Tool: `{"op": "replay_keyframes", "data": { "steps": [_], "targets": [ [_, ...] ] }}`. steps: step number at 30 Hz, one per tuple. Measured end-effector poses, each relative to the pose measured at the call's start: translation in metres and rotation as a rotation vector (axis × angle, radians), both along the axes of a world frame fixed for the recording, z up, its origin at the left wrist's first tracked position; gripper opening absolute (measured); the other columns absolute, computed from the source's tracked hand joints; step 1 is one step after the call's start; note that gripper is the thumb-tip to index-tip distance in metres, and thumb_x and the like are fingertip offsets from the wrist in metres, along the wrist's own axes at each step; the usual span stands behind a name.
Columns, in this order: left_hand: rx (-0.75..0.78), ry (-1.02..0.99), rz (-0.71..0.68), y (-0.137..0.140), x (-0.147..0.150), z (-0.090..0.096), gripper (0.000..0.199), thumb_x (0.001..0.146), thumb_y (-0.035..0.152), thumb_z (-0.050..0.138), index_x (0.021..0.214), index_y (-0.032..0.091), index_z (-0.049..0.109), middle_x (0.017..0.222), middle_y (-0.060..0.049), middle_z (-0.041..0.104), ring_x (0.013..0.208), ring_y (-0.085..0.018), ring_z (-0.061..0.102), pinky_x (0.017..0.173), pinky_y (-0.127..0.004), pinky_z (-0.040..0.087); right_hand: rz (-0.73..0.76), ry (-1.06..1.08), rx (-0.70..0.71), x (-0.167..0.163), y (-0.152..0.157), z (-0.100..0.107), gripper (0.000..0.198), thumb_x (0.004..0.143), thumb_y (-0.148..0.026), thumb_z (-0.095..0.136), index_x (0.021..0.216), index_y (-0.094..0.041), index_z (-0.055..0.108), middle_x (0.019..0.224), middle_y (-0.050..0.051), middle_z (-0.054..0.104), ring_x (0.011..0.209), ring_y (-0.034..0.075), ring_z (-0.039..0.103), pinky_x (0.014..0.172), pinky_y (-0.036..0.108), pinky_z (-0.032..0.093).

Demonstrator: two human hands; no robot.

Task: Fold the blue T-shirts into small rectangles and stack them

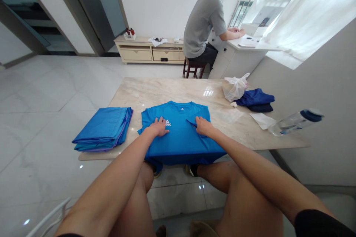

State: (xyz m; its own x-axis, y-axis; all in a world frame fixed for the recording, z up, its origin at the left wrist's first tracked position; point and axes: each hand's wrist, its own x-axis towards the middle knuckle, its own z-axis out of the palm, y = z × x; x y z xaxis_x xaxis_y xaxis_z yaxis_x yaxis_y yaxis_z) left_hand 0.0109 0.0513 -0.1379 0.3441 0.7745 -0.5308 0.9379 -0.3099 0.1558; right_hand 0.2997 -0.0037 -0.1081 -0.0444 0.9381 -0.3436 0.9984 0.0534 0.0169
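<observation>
A bright blue T-shirt (178, 142) lies front side up on the marble-patterned table, its neckline away from me and its lower part hanging over the near edge. White print shows on its chest. My left hand (159, 127) rests flat on the shirt beside the print, fingers spread. My right hand (204, 126) pinches the shirt's right sleeve, which is folded inward over the front. To the left sits a stack of folded shirts (102, 127), blue with some purple at the edges.
On the table's (155, 87) right side are a white plastic bag (235, 88), dark blue folded clothes (256, 98), a paper sheet (263, 121) and a clear bottle (292, 123) with a blue lid. Beyond, a person in a grey shirt (201, 22) sits on a stool at a white desk (236, 57).
</observation>
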Motion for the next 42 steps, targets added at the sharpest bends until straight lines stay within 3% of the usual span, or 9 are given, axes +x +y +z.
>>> {"op": "replay_keyframes", "data": {
  "steps": [3, 7, 15, 21, 27, 31, 38, 42],
  "targets": [
    [0.001, -0.001, 0.001, 0.000, 0.001, 0.000, 0.092, 0.105, 0.060, 0.055, 0.179, 0.014, 0.027, 0.188, -0.023, 0.010, 0.173, -0.048, 0.013, 0.137, -0.060, 0.028, -0.035, -0.019, 0.008, 0.001, 0.000, 0.002, 0.049, 0.106, -0.026, 0.061, 0.153, -0.010, 0.058, 0.145, 0.027, 0.068, 0.134, 0.037, 0.069, 0.104, 0.039, 0.055],
    [-0.009, -0.010, 0.001, 0.001, 0.001, 0.000, 0.092, 0.105, 0.061, 0.055, 0.180, 0.015, 0.027, 0.188, -0.023, 0.010, 0.173, -0.049, 0.014, 0.136, -0.061, 0.029, -0.069, -0.054, -0.024, 0.001, 0.002, 0.002, 0.044, 0.104, -0.037, 0.066, 0.140, -0.014, 0.073, 0.131, 0.027, 0.077, 0.125, 0.042, 0.075, 0.100, 0.044, 0.057],
    [-0.005, -0.041, -0.003, 0.003, 0.000, -0.002, 0.093, 0.102, 0.059, 0.056, 0.179, 0.014, 0.028, 0.187, -0.024, 0.012, 0.173, -0.049, 0.013, 0.136, -0.064, 0.028, 0.030, -0.047, -0.158, 0.006, 0.001, 0.006, 0.038, 0.092, -0.036, 0.079, 0.126, -0.021, 0.084, 0.129, 0.021, 0.081, 0.122, 0.040, 0.077, 0.097, 0.043, 0.060],
    [-0.001, -0.045, -0.003, 0.004, -0.001, -0.004, 0.093, 0.102, 0.060, 0.056, 0.178, 0.013, 0.029, 0.187, -0.026, 0.013, 0.172, -0.050, 0.016, 0.135, -0.064, 0.029, 0.127, -0.039, -0.335, 0.032, 0.005, 0.014, 0.037, 0.065, -0.034, 0.103, 0.096, -0.021, 0.085, 0.100, 0.010, 0.084, 0.100, 0.036, 0.081, 0.085, 0.038, 0.063],
    [0.019, -0.046, -0.005, 0.005, -0.002, -0.006, 0.090, 0.102, 0.058, 0.057, 0.178, 0.016, 0.031, 0.186, -0.026, 0.015, 0.172, -0.050, 0.019, 0.134, -0.066, 0.030, 0.189, 0.087, -0.342, 0.050, 0.004, 0.007, 0.019, 0.073, -0.020, 0.096, 0.083, -0.024, 0.081, 0.086, 0.002, 0.081, 0.089, 0.027, 0.079, 0.077, 0.029, 0.057],
    [0.029, -0.024, -0.016, 0.006, 0.001, -0.005, 0.089, 0.102, 0.057, 0.057, 0.177, 0.016, 0.032, 0.185, -0.028, 0.017, 0.172, -0.049, 0.020, 0.134, -0.067, 0.029, 0.213, 0.134, -0.334, 0.056, 0.001, 0.004, 0.008, 0.083, -0.023, 0.087, 0.090, -0.023, 0.083, 0.090, 0.002, 0.082, 0.088, 0.023, 0.078, 0.072, 0.025, 0.052],
    [0.022, 0.032, -0.014, 0.007, 0.006, -0.002, 0.089, 0.105, 0.058, 0.054, 0.176, 0.009, 0.032, 0.185, -0.031, 0.016, 0.171, -0.051, 0.019, 0.135, -0.062, 0.029, 0.364, 0.112, -0.186, 0.058, -0.013, 0.011, 0.033, 0.085, -0.030, 0.083, 0.117, -0.022, 0.078, 0.122, 0.009, 0.081, 0.105, 0.027, 0.076, 0.076, 0.026, 0.048],
    [0.032, 0.033, -0.007, 0.008, 0.006, -0.002, 0.088, 0.105, 0.060, 0.055, 0.177, 0.015, 0.034, 0.185, -0.028, 0.019, 0.170, -0.053, 0.023, 0.133, -0.065, 0.031, 0.425, 0.112, -0.148, 0.054, -0.018, 0.013, 0.025, 0.089, -0.030, 0.077, 0.113, -0.022, 0.077, 0.123, 0.010, 0.079, 0.108, 0.027, 0.075, 0.080, 0.028, 0.049]
  ]
}}
